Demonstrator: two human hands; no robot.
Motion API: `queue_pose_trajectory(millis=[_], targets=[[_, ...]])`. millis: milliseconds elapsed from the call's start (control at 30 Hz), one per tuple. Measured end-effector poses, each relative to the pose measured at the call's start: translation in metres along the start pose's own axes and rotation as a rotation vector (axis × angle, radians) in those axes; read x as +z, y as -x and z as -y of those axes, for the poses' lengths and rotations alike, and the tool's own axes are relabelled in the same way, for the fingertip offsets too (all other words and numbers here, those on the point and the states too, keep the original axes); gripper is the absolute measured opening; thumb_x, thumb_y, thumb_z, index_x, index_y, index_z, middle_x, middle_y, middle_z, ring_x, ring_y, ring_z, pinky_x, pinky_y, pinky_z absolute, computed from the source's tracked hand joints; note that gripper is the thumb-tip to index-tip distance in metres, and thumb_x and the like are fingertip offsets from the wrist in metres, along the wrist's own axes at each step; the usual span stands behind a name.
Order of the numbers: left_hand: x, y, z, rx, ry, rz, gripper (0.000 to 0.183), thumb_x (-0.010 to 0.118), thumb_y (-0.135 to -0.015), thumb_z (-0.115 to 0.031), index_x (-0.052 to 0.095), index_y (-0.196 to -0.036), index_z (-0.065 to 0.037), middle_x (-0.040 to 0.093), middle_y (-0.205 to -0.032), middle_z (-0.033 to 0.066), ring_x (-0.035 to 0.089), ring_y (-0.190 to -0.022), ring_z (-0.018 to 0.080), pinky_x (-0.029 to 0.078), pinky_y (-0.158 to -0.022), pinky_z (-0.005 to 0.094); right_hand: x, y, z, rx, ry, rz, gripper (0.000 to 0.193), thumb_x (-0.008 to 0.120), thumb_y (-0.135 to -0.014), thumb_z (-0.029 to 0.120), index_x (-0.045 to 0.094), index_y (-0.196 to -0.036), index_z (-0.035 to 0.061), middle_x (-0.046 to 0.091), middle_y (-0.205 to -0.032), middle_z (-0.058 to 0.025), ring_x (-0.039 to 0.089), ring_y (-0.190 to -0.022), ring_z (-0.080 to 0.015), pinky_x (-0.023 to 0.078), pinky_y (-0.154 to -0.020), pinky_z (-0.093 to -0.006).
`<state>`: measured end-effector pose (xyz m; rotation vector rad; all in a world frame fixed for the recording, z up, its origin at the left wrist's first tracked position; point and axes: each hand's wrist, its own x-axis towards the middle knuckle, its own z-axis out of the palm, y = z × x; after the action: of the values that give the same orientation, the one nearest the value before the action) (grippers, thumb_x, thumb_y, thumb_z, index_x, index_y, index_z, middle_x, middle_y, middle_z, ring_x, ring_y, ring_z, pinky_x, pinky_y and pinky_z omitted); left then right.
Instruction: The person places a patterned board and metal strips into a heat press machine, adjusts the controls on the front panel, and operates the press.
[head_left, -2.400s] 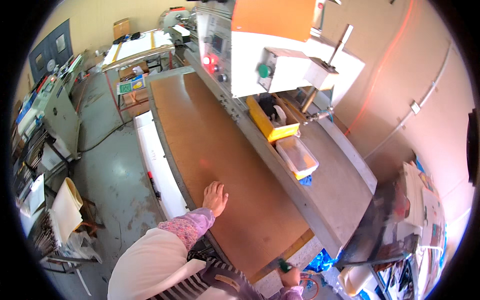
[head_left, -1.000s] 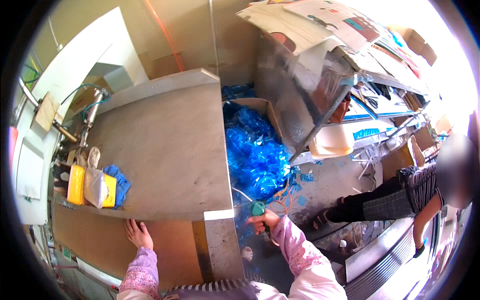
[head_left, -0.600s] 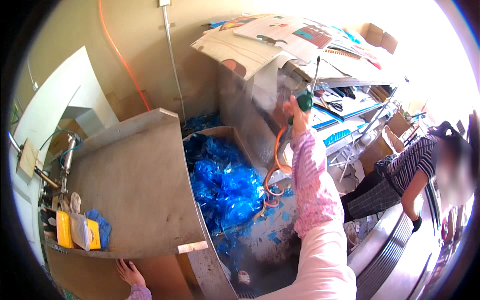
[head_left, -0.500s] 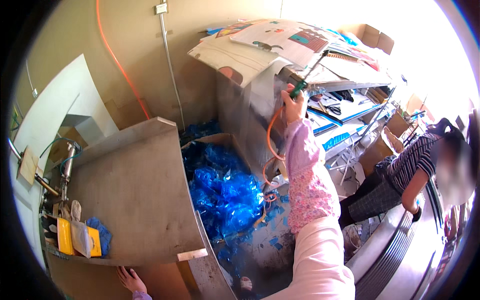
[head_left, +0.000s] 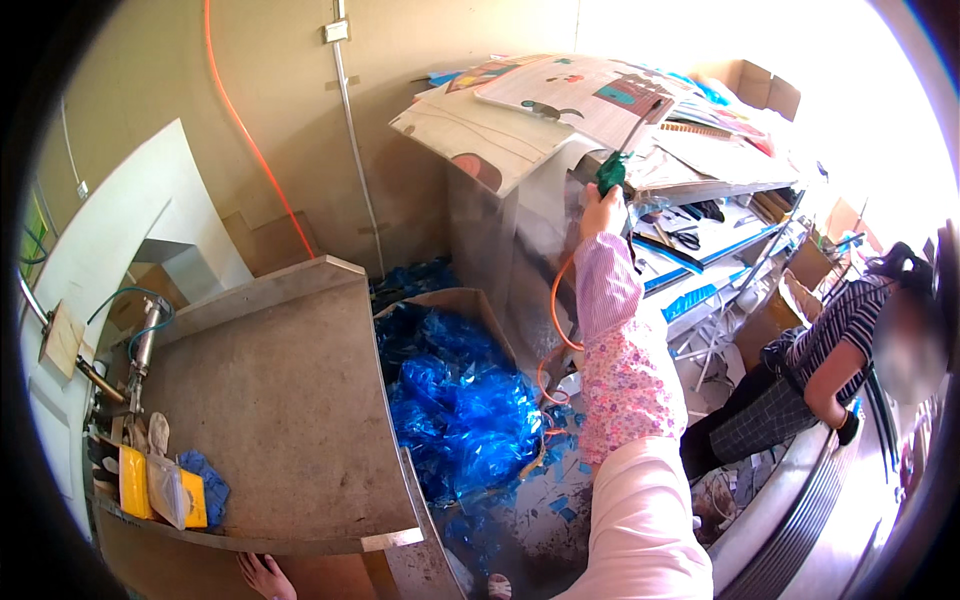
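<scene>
My right arm, in a pink patterned sleeve cover, reaches far forward. At its end my right hand (head_left: 602, 214) is wrapped round the green handle of an air blow gun (head_left: 611, 174). Its thin nozzle points up and away, over the stacked printed boards (head_left: 560, 100). An orange air hose (head_left: 557, 300) hangs behind the sleeve and loops down toward the floor. My left hand (head_left: 266, 576) is low at the lower edge, its fingers stretched over a brown surface just under the worktable's (head_left: 290, 400) front edge; it holds nothing visible.
Crumpled blue plastic film (head_left: 465, 400) fills a cardboard box between worktable and board stack. Yellow containers (head_left: 135, 482) and a blue cloth (head_left: 208, 485) lie at the table's left corner, by a metal cylinder (head_left: 148, 335). A co-worker (head_left: 770, 410) bends over long strips (head_left: 790, 530) at right.
The view has shifted slightly, so the surroundings sit lower and further right. In my right hand the blow gun has turned a little, its handle more upright. My left hand stays by the table's edge.
</scene>
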<state>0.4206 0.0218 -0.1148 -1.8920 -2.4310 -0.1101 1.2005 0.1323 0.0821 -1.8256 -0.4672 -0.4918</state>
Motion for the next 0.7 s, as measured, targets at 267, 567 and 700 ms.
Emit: queue_pose_trajectory(millis=[267,567,700], targets=[[0.013,-0.019,-0.017,-0.027,0.002,0.049,0.049,0.040,-0.094,-0.031,0.036,-0.137,-0.009,0.031,-0.145,0.0145,0.027,-0.134,0.0338,0.022,-0.107,0.0495,-0.039,-0.004,-0.062,-0.079,0.136,-0.121,0.029,0.069,-0.076,0.020,0.061,-0.098,0.0030,0.061,-0.085,-0.0137,0.060,-0.080,-0.0279,0.047,-0.072,-0.0396],[0.015,-0.009,0.003,0.101,0.134,-0.201,0.045,0.051,-0.085,-0.025,0.047,-0.126,-0.006,0.041,-0.136,0.0190,0.036,-0.126,0.0384,0.027,-0.103,0.0510,-0.210,0.472,-0.046,0.009,-0.272,0.605,0.019,0.059,-0.076,-0.001,0.051,-0.094,0.0016,0.051,-0.085,-0.0140,0.052,-0.077,-0.0288,0.044,-0.070,-0.0372],[0.029,-0.015,0.019,0.173,0.106,-0.370,0.047,0.052,-0.080,-0.029,0.048,-0.121,-0.006,0.044,-0.130,0.0187,0.040,-0.120,0.0401,0.033,-0.095,0.0540,-0.299,0.594,0.036,-0.315,-0.394,0.978,0.034,0.066,-0.073,0.005,0.057,-0.105,0.0024,0.057,-0.097,-0.0166,0.054,-0.085,-0.0353,0.045,-0.074,-0.0417]])
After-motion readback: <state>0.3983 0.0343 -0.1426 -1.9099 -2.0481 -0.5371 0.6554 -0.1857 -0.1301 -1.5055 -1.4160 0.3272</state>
